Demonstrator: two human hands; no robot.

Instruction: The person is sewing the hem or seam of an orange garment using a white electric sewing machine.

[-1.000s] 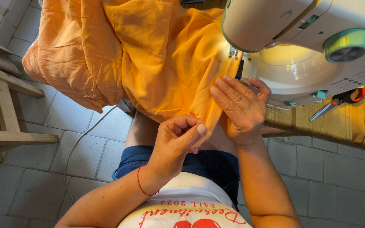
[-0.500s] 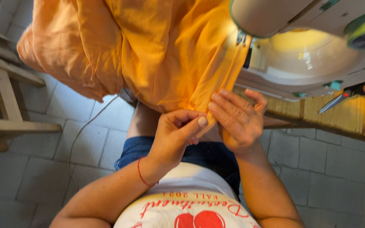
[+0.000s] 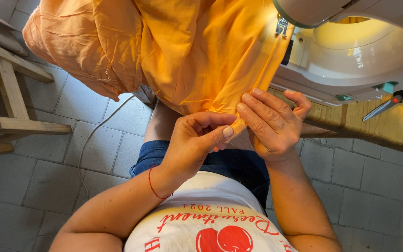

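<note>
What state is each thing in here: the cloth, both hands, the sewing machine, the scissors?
Orange cloth: crumpled, hanging off the table, folded edge under the needle area.
Left hand: pinching the cloth's folded edge.
Right hand: fingers flat on the same edge.
Sewing machine: lamp lit; whether it runs cannot be told.
Scissors: lying on the wooden table, blades shut.

My left hand (image 3: 194,142) is curled up, and my thumb presses against my bent fingers in a pinch. My right hand (image 3: 269,123) sits just beside it on the right, fingers flat and close together, pointing left. Both arms are bent.
</note>
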